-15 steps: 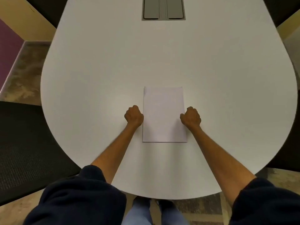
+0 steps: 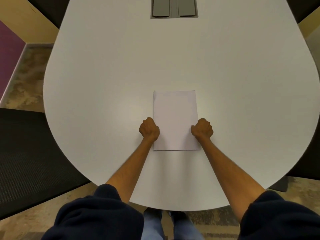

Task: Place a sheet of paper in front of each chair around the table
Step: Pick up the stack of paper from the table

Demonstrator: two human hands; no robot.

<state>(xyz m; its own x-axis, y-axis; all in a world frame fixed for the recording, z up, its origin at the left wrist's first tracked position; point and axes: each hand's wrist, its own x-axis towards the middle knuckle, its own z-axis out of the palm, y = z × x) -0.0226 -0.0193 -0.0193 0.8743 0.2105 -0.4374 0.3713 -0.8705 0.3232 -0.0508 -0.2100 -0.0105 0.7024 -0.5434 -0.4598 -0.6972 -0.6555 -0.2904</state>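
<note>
1. Paper (image 2: 175, 118) lies flat on table (image 2: 103, 84), long edges running away from the person, near the rounded near end and about centred across it.
2. Paper sits between the two hands: left hand (image 2: 149, 129) at its left edge, right hand (image 2: 202, 129) at its right edge, both on the near half of the sheet. Far half and near edge lie free of the hands.
3. One sheet or a thin stack: cannot tell. Surface looks blank; any faint marks are too small to read.
4. Fingertips of both hands are tucked under the fists, out of sight. Paper edge disappears beneath each fist.
5. Grey panel (image 2: 174, 7) set into the table is cut off by the top of the view. Black mesh chair (image 2: 26, 153) at left is cut off by the frame edge. Legs (image 2: 152, 226) show only below the table rim.
6. Left hand: fingers curled tight, knuckles up, fist overlapping the left edge of the paper and gripping it there.
7. Right hand: same curl, knuckles up, thumb lying on top of the right edge, pinching it.
8. Forearms bare, dark sleeves (image 2: 97, 215) pushed up.
</note>
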